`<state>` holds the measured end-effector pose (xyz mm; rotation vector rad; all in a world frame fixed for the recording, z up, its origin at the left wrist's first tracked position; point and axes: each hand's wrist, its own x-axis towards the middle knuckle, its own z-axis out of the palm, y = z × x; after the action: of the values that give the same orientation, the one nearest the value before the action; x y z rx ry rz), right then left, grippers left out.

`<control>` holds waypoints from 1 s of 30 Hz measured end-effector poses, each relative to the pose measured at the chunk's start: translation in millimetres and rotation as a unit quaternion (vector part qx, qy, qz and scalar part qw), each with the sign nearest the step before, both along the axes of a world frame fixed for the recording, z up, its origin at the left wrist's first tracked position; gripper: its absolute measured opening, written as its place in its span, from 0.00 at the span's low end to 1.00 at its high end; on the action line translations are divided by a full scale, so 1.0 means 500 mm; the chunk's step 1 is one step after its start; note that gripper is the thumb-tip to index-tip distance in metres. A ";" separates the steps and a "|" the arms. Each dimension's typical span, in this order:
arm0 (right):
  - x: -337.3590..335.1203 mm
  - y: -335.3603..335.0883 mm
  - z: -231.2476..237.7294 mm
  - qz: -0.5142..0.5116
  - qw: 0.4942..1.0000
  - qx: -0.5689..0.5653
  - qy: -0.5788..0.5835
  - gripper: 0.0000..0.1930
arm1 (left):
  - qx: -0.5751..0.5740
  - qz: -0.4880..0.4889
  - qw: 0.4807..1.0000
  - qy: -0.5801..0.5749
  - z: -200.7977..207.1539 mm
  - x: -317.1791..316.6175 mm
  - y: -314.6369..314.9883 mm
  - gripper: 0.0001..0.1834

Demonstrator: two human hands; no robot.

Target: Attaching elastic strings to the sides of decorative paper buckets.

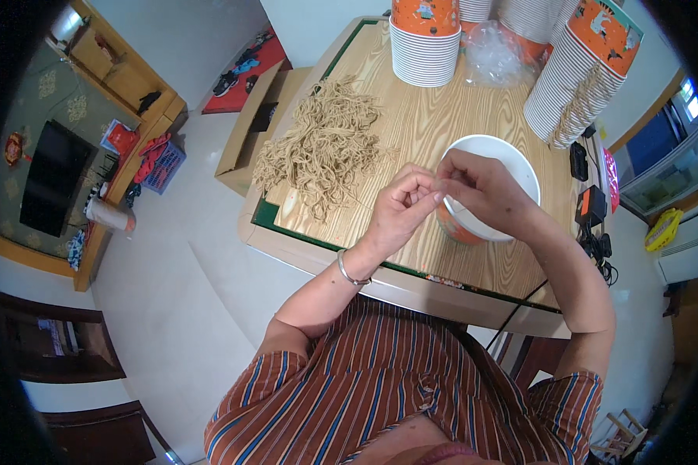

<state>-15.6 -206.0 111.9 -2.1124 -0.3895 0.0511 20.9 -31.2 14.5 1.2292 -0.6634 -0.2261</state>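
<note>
My left hand point(399, 209) and my right hand point(485, 192) meet above the near side of a paper bucket point(524, 167). Thumbs and fingers of both are pinched together; whatever lies between them is too small to make out. The bucket stands upright on the wooden table, with a white inside and an orange printed outer wall. My right hand covers part of its opening. To the left of my hands lies a loose, tangled heap of tan twine point(326, 139). A silver bangle point(347, 270) circles my left wrist.
Stacked paper buckets point(425, 56) stand at the table's far side. Another stack point(558, 89) leans at the right, with twine strands point(582, 108) along it. Between them sits a clear plastic bag point(495, 54). Black cabled devices point(591, 207) line the right edge; a cardboard box point(244, 139) is left.
</note>
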 end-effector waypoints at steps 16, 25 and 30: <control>-0.013 0.028 0.027 -0.055 0.995 0.038 -0.078 0.08 | 0.026 0.028 0.990 -0.136 -0.007 0.013 0.002 0.02; -0.024 0.034 0.034 -0.030 0.993 0.019 -0.113 0.08 | 0.057 0.074 0.978 -0.188 -0.004 0.013 0.009 0.04; -0.013 -0.002 0.064 -0.016 0.997 -0.046 -0.053 0.06 | 0.047 0.074 0.980 -0.177 0.008 0.002 0.001 0.04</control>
<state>-22.2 -206.8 144.0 -2.2182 -0.4234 -0.0621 21.9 -30.8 18.5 1.4184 -0.8705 0.0900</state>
